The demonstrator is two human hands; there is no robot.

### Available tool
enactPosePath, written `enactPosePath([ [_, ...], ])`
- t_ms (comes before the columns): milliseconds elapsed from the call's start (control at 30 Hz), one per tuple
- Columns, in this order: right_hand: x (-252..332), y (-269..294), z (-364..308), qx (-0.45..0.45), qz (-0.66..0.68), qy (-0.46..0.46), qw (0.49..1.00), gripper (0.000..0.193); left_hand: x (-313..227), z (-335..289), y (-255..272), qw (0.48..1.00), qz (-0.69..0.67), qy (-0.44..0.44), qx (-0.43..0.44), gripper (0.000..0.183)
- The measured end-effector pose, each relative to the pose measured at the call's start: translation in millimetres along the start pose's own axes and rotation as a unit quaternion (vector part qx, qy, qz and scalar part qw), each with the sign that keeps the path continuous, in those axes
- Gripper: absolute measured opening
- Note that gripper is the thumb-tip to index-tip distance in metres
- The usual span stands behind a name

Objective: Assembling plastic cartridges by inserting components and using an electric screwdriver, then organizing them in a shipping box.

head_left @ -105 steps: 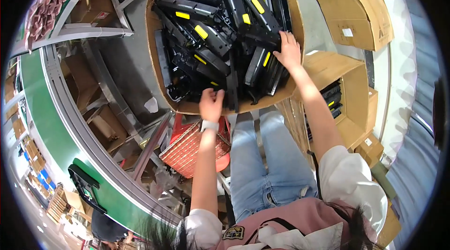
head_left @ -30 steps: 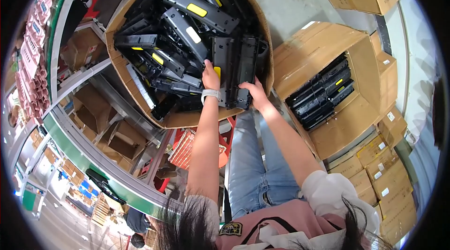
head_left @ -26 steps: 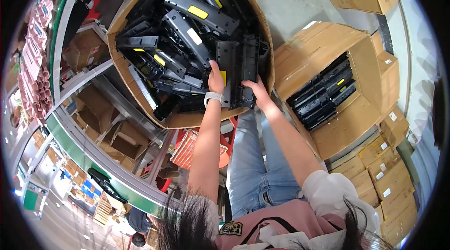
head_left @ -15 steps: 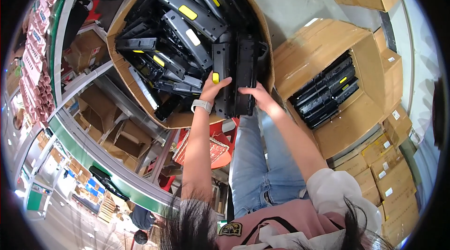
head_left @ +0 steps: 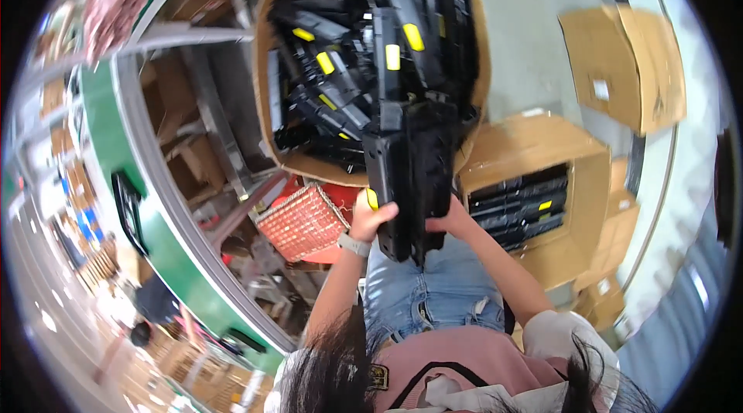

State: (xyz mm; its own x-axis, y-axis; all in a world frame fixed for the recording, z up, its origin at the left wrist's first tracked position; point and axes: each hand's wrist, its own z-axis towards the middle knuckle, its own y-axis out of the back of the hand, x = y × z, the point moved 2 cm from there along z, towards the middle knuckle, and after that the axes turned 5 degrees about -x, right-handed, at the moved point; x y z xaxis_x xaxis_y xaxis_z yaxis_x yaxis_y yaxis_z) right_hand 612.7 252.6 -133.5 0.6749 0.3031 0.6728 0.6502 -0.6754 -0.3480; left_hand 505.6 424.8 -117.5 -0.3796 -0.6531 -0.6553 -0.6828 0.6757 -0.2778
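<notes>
Two long black plastic cartridges are held side by side in front of my body, partly over the near rim of a big carton [head_left: 263, 80]. My left hand [head_left: 371, 217] grips the left cartridge [head_left: 389, 173], with the thumb across its near end by a yellow label. Closed on the outer side of the right cartridge [head_left: 433, 157] is my right hand [head_left: 451, 221]; some of its fingers are hidden. Many similar black cartridges [head_left: 333, 30], several with yellow labels, lie jumbled in the big carton. Motion blurs the held pair.
To the right, an open carton [head_left: 534, 134] contains rows of black cartridges [head_left: 518, 208]. A brown carton [head_left: 619, 68] stands farther right. A red woven basket [head_left: 302, 223] sits left of my legs, beside a metal shelf frame with a green edge [head_left: 108, 150].
The held pair has come out toward my body, away from the pile. My view has turned, so the cartons sit differently in the picture. Both hands keep their grip.
</notes>
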Motion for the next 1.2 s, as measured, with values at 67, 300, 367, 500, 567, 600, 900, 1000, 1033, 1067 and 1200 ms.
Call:
enactPosePath([
  [67, 36, -10, -20, 0.099, -0.046, -0.013, 0.994, 0.073, -5, -42, -4, 0.997, -0.052, -0.059, -0.01, 0.055],
  [300, 104, -86, -76, 0.355, -0.324, 0.051, 0.876, 0.096, 38, -180, -11, 0.952, -0.207, -0.151, -0.167, 0.055],
  [367, 90, -122, -84, 0.401, -0.351, 0.049, 0.845, 0.098, 123, -202, -7, 0.874, -0.109, -0.146, -0.451, 0.053],
  [500, 43, -176, -97, 0.436, -0.34, -0.038, 0.832, 0.09, 97, -271, 0, 0.786, -0.391, -0.351, -0.326, 0.054],
  [567, 21, -210, -106, 0.506, -0.41, -0.021, 0.759, 0.081, 114, -316, 1, 0.722, -0.412, -0.396, -0.39, 0.049],
  [600, 4, -226, -112, 0.524, -0.45, -0.001, 0.724, 0.078, 122, -340, 1, 0.677, -0.439, -0.414, -0.422, 0.049],
  [900, -183, -394, -333, 0.721, -0.468, -0.108, 0.499, 0.042, 263, -526, -12, 0.283, -0.537, -0.447, -0.657, 0.041],
  [1000, -258, -412, -425, 0.782, -0.48, -0.134, 0.374, 0.037, 316, -592, -35, 0.147, -0.478, -0.377, -0.78, 0.038],
  [1033, -279, -411, -461, 0.785, -0.476, -0.166, 0.359, 0.038, 331, -616, -45, 0.104, -0.469, -0.376, -0.792, 0.037],
  [1067, -305, -412, -486, 0.794, -0.479, -0.192, 0.321, 0.038, 345, -639, -52, 0.063, -0.459, -0.376, -0.803, 0.037],
  [1200, -385, -386, -607, 0.81, -0.467, -0.288, 0.208, 0.041, 423, -711, -100, -0.031, -0.44, -0.275, -0.854, 0.036],
])
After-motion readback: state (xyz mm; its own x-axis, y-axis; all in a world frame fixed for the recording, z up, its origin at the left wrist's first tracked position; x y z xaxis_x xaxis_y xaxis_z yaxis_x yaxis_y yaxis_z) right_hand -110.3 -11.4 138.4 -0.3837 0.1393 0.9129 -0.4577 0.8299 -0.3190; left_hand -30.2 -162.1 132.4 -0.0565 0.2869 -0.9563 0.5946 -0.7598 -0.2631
